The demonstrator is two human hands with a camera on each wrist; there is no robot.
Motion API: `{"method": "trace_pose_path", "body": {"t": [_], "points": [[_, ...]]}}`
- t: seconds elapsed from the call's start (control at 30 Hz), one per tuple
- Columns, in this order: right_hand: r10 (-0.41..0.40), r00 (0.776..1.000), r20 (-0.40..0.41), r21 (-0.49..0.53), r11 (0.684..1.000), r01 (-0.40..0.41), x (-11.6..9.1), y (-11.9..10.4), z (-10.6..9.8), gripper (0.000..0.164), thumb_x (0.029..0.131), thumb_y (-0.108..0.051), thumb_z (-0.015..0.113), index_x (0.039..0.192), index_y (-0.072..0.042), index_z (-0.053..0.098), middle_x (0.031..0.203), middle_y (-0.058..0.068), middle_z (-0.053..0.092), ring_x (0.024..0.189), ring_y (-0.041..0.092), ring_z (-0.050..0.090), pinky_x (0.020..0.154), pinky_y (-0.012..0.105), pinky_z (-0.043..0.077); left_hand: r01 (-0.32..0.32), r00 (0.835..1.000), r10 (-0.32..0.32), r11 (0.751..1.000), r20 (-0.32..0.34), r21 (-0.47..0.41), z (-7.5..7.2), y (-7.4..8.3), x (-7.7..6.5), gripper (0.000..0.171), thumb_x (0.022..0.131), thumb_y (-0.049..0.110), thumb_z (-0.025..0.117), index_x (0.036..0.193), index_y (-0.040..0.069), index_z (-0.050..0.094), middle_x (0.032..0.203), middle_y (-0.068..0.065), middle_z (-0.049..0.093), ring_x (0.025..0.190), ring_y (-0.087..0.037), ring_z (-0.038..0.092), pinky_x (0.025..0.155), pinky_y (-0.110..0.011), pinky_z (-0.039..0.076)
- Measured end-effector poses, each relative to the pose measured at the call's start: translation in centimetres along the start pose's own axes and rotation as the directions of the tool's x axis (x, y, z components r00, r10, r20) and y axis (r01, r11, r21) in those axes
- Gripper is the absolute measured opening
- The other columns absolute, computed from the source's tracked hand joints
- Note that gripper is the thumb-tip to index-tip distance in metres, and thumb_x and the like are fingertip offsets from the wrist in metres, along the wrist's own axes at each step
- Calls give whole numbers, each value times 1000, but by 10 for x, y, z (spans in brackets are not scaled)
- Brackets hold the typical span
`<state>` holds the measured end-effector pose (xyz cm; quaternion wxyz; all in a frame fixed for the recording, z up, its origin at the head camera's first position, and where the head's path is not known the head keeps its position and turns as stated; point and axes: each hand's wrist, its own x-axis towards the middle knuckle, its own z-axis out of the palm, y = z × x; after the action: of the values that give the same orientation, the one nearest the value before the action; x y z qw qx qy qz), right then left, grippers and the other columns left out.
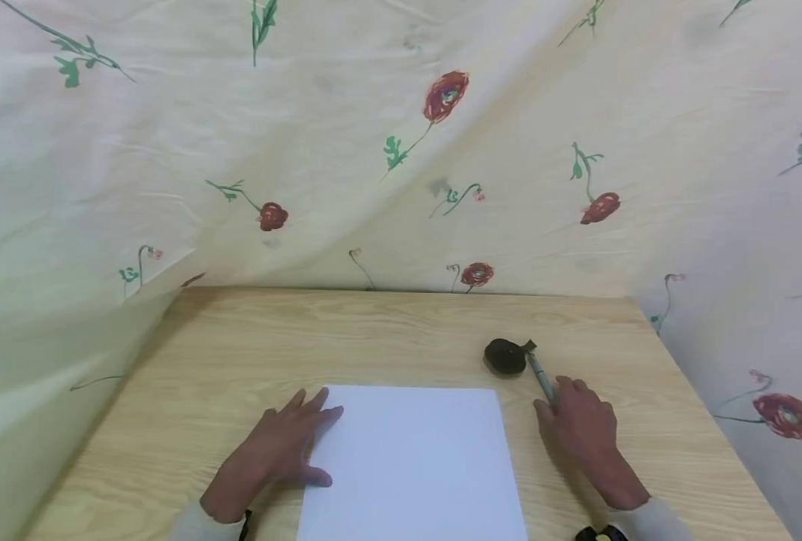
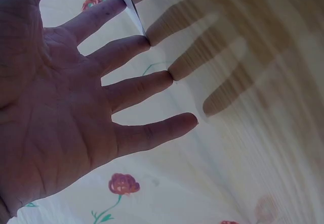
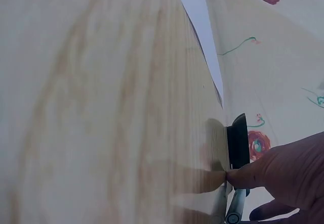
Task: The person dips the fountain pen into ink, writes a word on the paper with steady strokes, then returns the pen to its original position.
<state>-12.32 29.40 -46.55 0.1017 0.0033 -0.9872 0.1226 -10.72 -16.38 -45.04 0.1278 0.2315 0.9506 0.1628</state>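
A white sheet of paper (image 1: 411, 458) lies at the front middle of the wooden table. My left hand (image 1: 275, 447) rests at its left edge with the fingers spread, the thumb and some fingertips on the paper. In the left wrist view the left palm (image 2: 66, 113) and straight fingers show. On the right, my right hand (image 1: 580, 421) rests beside a slim grey-green handle (image 1: 541, 376) with a dark flared end. That handle lies between thumb and fingers; no firm grip shows. The right wrist view shows the thumb (image 3: 250, 176) touching the table beside the handle's round end (image 3: 233, 217).
A dark, rounded object (image 1: 505, 356) sits left of the handle's dark end. The pale wood table (image 1: 272, 330) is bordered at the back and sides by a hanging flowered cloth (image 1: 347, 135).
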Motion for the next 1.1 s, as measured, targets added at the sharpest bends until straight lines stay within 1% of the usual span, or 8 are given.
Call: {"method": "trace_pose_path", "body": {"t": [0.13,0.3,0.37,0.67,0.83,1.0,1.1], "points": [[-3,1000,-8,-7,1000,3,-1,-1,2,50,90,-21,69,119,17,56,90,27,59,63,28,54,53,50,47,-6,1000,6,1000,-4,1,-1,0,-1,98,65,55,87,148,20,49,159,-14,32,144,-48,26,96,-67,37],[16,1000,-1,1,1000,-16,-2,-1,2,43,90,-14,67,117,16,56,83,19,56,59,23,50,45,37,42,9,1000,-9,1000,7,3,2,-3,0,98,65,58,86,149,23,48,160,-12,31,145,-47,24,98,-67,36],[27,1000,5,10,1000,-27,-2,-2,2,40,90,-13,67,117,16,56,81,17,56,59,22,50,44,35,41,18,1000,-18,1000,14,0,2,-3,0,98,65,58,86,149,24,48,161,-11,31,145,-46,24,99,-68,36],[45,999,25,50,998,-46,2,-2,3,36,90,-10,64,115,15,56,84,19,57,61,24,54,44,39,44,24,1000,-24,1000,14,9,2,-3,1,98,65,57,86,149,23,48,161,-11,31,145,-46,25,98,-68,36],[51,998,43,59,997,-53,7,1,4,31,91,-8,61,112,14,58,81,16,56,62,25,54,45,40,44,27,1000,-27,1000,10,11,3,-3,3,98,65,56,87,149,23,48,161,-11,31,145,-46,24,98,-68,37],[74,995,64,68,995,-79,9,1,4,26,91,-7,57,107,13,60,79,16,54,61,24,52,44,39,43,36,999,-36,999,11,-11,3,-2,5,98,65,54,87,149,23,48,161,-10,31,145,-46,24,99,-69,36],[93,994,63,80,992,-98,9,1,4,24,93,-8,55,105,12,61,80,17,53,61,25,51,44,37,42,37,999,-36,999,9,-9,3,-1,4,98,65,55,87,149,23,48,161,-11,31,145,-46,24,98,-69,36]]}}
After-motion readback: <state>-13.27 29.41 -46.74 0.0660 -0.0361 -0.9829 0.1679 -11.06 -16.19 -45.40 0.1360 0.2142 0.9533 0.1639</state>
